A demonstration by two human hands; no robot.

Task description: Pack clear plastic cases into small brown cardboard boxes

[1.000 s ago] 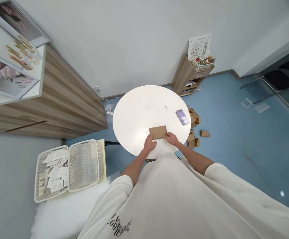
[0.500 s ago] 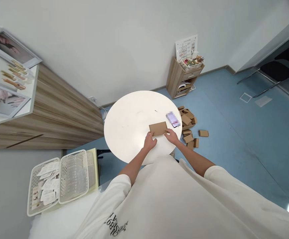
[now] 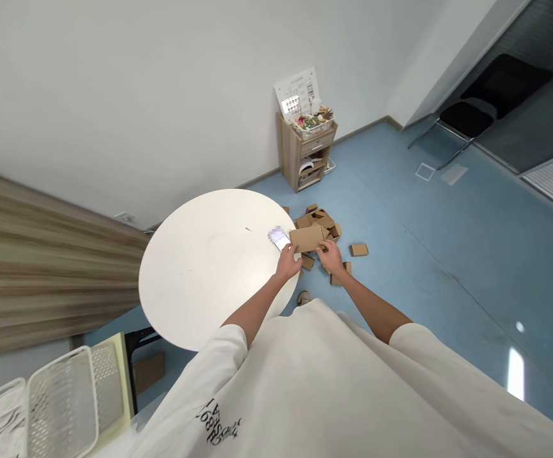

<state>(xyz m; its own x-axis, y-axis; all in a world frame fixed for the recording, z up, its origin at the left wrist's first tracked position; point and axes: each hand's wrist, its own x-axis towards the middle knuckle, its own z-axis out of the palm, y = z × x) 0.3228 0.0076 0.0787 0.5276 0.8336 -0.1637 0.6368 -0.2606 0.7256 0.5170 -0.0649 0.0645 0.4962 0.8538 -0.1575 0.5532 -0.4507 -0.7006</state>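
A flat brown cardboard box (image 3: 306,238) is held level between my two hands, at the right edge of the round white table (image 3: 200,254). My left hand (image 3: 288,262) grips its near left corner, fingers closed on it. At the near right corner, my right hand (image 3: 330,257) pinches the same box. A phone (image 3: 280,238), partly blurred out, lies on the table just left of the box. Beyond and below the box, a pile of similar cardboard boxes (image 3: 321,219) rests on the blue floor, partly covered by my hands and the held box.
One loose cardboard box (image 3: 358,249) lies apart on the floor to the right. A small wooden cabinet (image 3: 290,152) stands against the wall, with a basket of flowers (image 3: 315,127) on top. White plastic baskets (image 3: 61,401) are at lower left. A black chair (image 3: 467,121) stands far right.
My view has turned right. Both hands have carried the cardboard box rightward, from over the table to its right edge beside the floor pile. The grip looks the same.
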